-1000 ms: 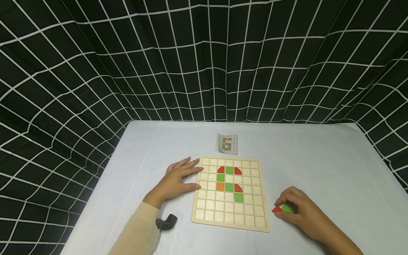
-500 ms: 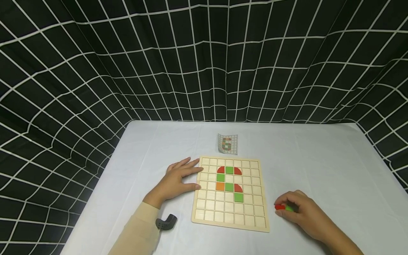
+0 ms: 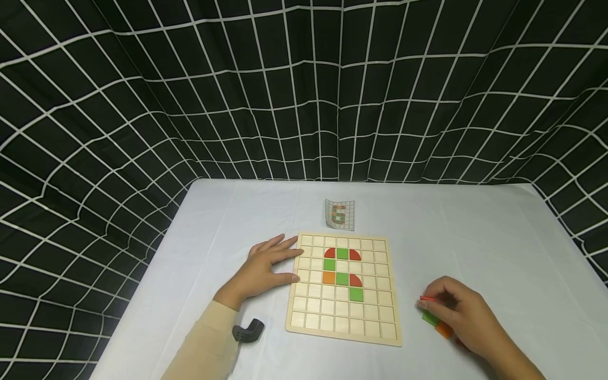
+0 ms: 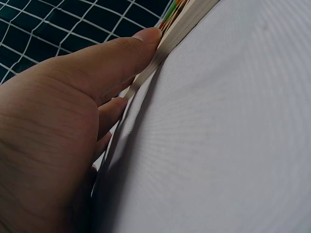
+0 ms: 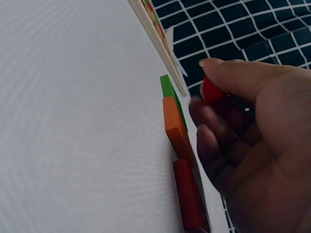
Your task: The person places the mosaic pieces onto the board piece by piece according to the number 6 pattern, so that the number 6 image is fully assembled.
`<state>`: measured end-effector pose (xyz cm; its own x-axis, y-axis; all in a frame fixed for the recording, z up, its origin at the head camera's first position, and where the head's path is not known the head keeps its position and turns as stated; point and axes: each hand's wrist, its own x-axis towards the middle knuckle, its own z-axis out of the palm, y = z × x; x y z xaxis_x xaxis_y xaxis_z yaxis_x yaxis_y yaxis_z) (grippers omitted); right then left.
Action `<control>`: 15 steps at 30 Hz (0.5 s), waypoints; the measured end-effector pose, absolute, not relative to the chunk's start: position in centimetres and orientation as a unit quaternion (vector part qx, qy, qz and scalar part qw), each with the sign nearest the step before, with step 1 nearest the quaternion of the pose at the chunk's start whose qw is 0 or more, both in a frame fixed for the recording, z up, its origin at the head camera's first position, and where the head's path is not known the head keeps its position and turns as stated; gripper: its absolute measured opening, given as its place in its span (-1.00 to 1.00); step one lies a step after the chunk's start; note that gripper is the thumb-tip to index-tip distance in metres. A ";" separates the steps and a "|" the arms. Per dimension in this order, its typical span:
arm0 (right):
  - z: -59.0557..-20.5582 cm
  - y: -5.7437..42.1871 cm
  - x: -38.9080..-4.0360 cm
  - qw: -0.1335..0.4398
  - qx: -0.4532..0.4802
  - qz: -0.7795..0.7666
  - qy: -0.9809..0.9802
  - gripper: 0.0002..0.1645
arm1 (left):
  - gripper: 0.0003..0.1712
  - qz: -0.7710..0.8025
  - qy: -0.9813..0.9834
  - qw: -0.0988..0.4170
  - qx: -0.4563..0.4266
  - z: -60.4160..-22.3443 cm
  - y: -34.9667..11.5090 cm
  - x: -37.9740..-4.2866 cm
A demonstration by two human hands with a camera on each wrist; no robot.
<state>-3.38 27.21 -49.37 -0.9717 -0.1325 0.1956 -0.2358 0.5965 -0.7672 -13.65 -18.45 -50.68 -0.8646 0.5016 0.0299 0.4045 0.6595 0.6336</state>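
A wooden grid board lies mid-table, with red quarter-round, green square and orange square tiles set in some cells. My left hand has its extended fingers and thumb touching the board's left edge; the left wrist view shows the thumb against that side. To the right of the board, my right hand pinches a red tile between thumb and fingers, above the table. Under this hand lie a green tile, an orange tile and, in the right wrist view, a red tile, roughly in a row.
Behind the board stands or lies a small card printed with a coloured grid pattern. A black curved object is beside the left forearm. White cloth covers the table, and a black curtain with white grid lines hangs around it.
My right hand has shifted slightly right and lifted with the red tile, uncovering the green and orange tiles on the table. The left hand and board stay put.
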 end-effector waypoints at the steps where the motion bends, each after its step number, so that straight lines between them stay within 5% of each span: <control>1: -49.3 27.2 -3.4 0.064 0.102 0.437 -0.891 -0.61 | -0.23 0.329 0.908 0.073 0.250 -50.7 -18.5 -13.6; 15: -48.0 26.8 -3.4 0.037 0.088 0.449 -0.888 -0.73 | -0.22 0.327 0.908 0.070 0.251 -50.9 -18.5 -13.7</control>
